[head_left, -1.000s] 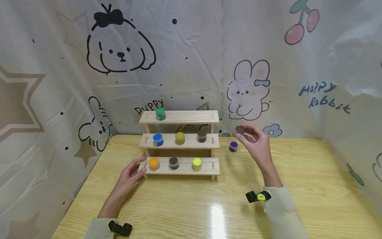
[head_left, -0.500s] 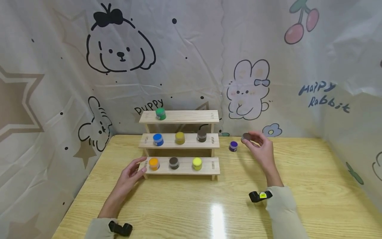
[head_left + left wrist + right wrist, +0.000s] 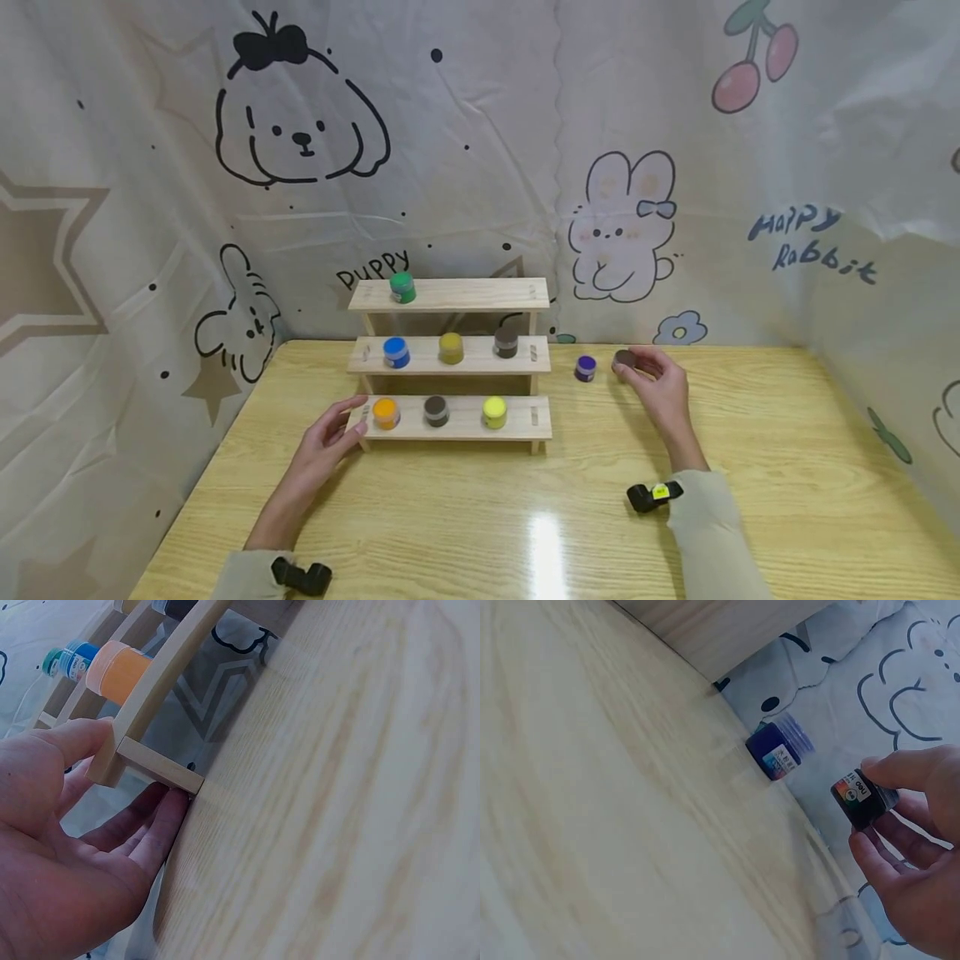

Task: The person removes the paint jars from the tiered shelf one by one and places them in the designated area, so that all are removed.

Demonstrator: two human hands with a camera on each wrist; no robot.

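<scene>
In the head view a three-step wooden rack (image 3: 450,425) stands on the table. At its lower left end my left hand (image 3: 327,435) grips it, thumb at the bottom step's edge and fingers by the leg (image 3: 161,765). My right hand (image 3: 660,385) pinches a dark brown paint jar (image 3: 862,799) between thumb and fingers, lid up, right of the rack. Whether the jar touches the table I cannot tell. A purple paint jar (image 3: 586,368) stands on the table between that jar and the rack.
On the bottom step are orange (image 3: 386,413), dark brown (image 3: 437,411) and yellow (image 3: 495,412) jars. Blue (image 3: 397,352), ochre (image 3: 452,348) and dark brown (image 3: 506,342) jars occupy the middle step. A green jar (image 3: 402,287) sits on top. A patterned curtain (image 3: 480,167) hangs behind.
My right hand has carried the dark brown jar rightward and down, from beside the rack to the right of the purple jar. The left hand has stayed at the rack's end.
</scene>
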